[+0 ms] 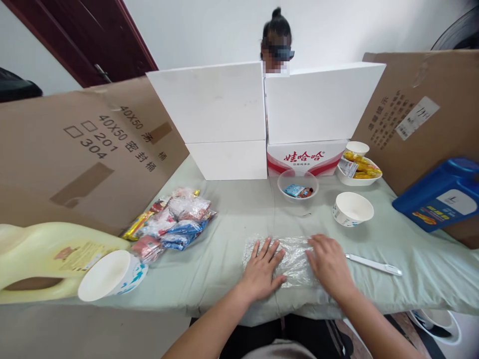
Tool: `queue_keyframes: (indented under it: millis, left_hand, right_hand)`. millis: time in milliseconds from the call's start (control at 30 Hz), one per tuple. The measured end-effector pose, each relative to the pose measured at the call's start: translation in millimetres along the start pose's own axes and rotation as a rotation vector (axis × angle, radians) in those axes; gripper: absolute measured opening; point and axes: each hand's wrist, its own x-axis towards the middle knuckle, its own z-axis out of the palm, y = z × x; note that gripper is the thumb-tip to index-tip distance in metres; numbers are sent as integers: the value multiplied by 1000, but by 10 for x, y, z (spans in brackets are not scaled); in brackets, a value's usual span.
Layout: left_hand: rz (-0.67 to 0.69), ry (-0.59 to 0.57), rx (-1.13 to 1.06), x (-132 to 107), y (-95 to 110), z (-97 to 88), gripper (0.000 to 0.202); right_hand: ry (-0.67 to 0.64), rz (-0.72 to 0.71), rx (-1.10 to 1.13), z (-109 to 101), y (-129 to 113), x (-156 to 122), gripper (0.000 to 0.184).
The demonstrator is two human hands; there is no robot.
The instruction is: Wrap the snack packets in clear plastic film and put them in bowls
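A crumpled sheet of clear plastic wrap (294, 252) lies on the pale green tablecloth (232, 219) at the near edge. My left hand (262, 271) lies flat on its left part with fingers spread. My right hand (329, 264) rests palm down on its right part, fingers together and slightly curled. Neither hand grips anything.
A white knife-like tool (374, 264) lies right of my right hand. Nearby are a white paper bowl (352, 208), a clear bowl with wrapped sweets (298, 184), a bowl of yellow packets (359, 172), a snack packet pile (172, 222), a tipped paper cup (110, 275), a yellow jug (45, 259), a blue jug (441, 194), cardboard and white boxes, and a person behind them.
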Motion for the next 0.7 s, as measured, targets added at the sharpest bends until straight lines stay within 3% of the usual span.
queue_keyframes:
  millis: [67, 133, 267, 433, 567, 700]
  left_hand:
    - [1, 2, 2, 4, 6, -8, 72]
    - [-11, 2, 11, -6, -31, -25, 74]
    - [-97, 21, 78, -146, -311, -79, 78]
    - [-179, 136, 168, -525, -677, -184, 71]
    - [26, 185, 72, -744, -581, -283, 48]
    - [204, 192, -15, -759, -418, -317, 28]
  right_hand:
    - [-58, -197, 54, 113, -210, -39, 44]
    - [-129, -270, 57, 259, -311, -78, 58]
    - [-166, -169, 0, 439, -144, -199, 67]
    - [-47, -102, -39, 302, 239, -475, 68]
    - [-65, -268, 53, 91, 362, -683, 70]
    - [-69, -330, 175, 24, 400, -802, 37]
